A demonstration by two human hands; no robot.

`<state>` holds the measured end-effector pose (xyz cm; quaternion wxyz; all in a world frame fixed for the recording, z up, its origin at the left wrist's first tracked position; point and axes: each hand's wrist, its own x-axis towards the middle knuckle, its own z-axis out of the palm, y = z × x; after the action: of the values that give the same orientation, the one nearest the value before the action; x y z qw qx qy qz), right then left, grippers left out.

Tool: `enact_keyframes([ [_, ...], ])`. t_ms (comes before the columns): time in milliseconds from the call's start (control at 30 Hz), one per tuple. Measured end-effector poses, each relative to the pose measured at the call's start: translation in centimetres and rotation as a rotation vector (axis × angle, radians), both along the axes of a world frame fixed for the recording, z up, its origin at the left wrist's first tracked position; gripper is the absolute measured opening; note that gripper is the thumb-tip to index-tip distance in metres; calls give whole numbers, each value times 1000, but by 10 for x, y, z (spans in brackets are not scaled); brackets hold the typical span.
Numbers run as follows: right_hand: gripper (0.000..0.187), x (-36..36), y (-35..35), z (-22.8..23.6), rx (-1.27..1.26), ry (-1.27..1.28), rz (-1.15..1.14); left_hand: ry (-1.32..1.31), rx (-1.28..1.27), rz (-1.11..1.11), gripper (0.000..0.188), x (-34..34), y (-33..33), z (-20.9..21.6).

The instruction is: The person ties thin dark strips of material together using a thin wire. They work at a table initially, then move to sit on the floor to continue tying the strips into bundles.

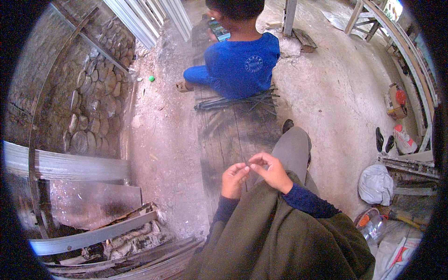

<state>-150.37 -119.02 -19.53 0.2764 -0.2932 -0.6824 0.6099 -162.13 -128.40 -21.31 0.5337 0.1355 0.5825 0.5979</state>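
My left hand and my right hand meet above my lap, fingertips almost touching. Each one pinches thumb against forefinger. Whatever lies between the fingertips, if anything, is too small to make out. Below and beyond them runs a dark wooden bench. Thin dark strips lie in a loose bundle across it, farther off. Olive-brown cloth covers my lap, and a grey trouser leg stretches ahead on the right side of the bench.
A person in a blue shirt sits on the bench's far end, back to me, holding a phone. Stacked stones and metal rails flank the left. At right are a white sack, black sandals and a cardboard box.
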Motion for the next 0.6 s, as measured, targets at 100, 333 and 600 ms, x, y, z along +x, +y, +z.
enact_keyframes([
  [100,13,1,0,9,263,31,77,-208,78,68,11,0,-2,-9],
  [333,23,4,-1,11,703,-7,122,-607,238,41,8,0,-8,-14],
  [600,13,4,-5,9,593,-13,190,-801,234,15,6,1,-13,-38],
])
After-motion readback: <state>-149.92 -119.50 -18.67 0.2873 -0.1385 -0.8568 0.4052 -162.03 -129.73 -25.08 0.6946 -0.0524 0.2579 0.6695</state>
